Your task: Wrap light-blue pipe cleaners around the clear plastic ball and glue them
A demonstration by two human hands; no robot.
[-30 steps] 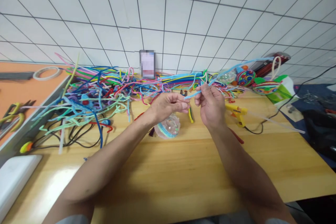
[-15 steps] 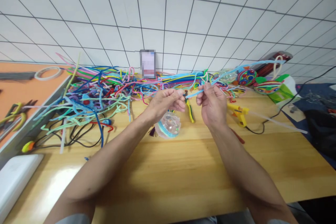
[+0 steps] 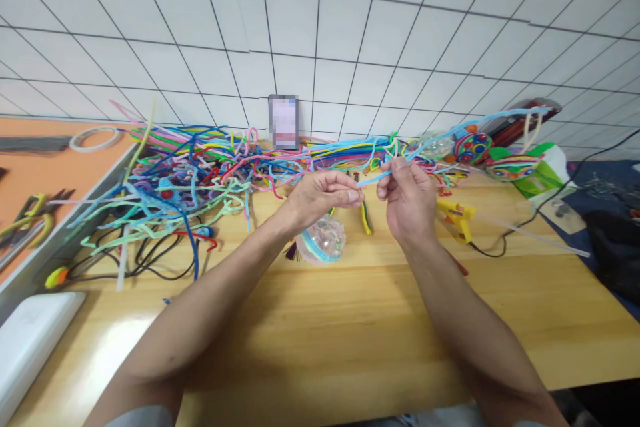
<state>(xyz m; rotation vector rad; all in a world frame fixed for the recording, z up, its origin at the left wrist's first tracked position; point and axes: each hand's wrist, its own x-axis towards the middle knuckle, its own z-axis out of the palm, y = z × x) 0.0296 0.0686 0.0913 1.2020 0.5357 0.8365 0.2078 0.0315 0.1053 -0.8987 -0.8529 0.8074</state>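
Observation:
A long light-blue pipe cleaner (image 3: 457,130) runs from my fingers up to the right. My left hand (image 3: 327,197) pinches its near end between thumb and fingers. A little further along, my right hand (image 3: 410,197) grips the same strand between thumb and forefinger, leaving a short length bare between the hands. Below my left hand, a clear ball (image 3: 324,240) with a light-blue band and bits of colour inside rests on the wooden table. Yellow-and-black handled pliers (image 3: 366,219) lie just behind the hands, their head partly hidden.
Tangled coloured pipe cleaners (image 3: 200,173) cover the back left of the table (image 3: 320,347). A phone (image 3: 283,122) leans on the tiled wall. To the right lies a yellow glue gun (image 3: 457,219) with a cord. Decorated balls (image 3: 473,149) stand behind it. A white box-like object (image 3: 37,340) sits front left.
My left hand has shifted slightly right, and its fingers now close on the end of the light-blue pipe cleaner. The strand's far end has swung up a little.

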